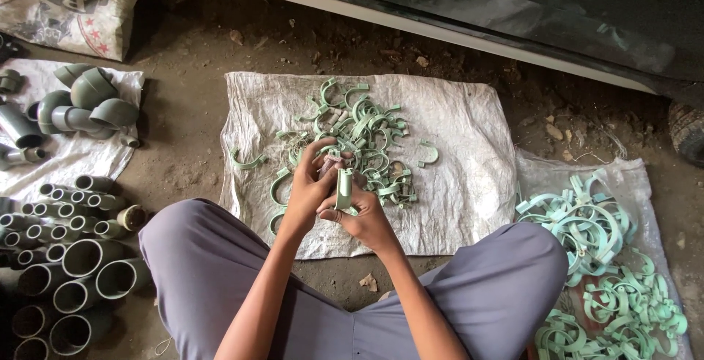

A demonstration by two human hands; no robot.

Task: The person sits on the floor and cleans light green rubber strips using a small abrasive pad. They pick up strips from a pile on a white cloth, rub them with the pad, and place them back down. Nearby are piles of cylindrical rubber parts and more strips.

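Both hands, left hand and right hand, apparently grip 1 green pipe clamp.

bare dirt floor carries everything. straight ahead of the hands a white woven sack lies flat on it, bearing a heap of pale green pipe clips. right of the hands a second sack holds larger green clips. left of them, grey pipe elbows on cloth and short pipe pieces.
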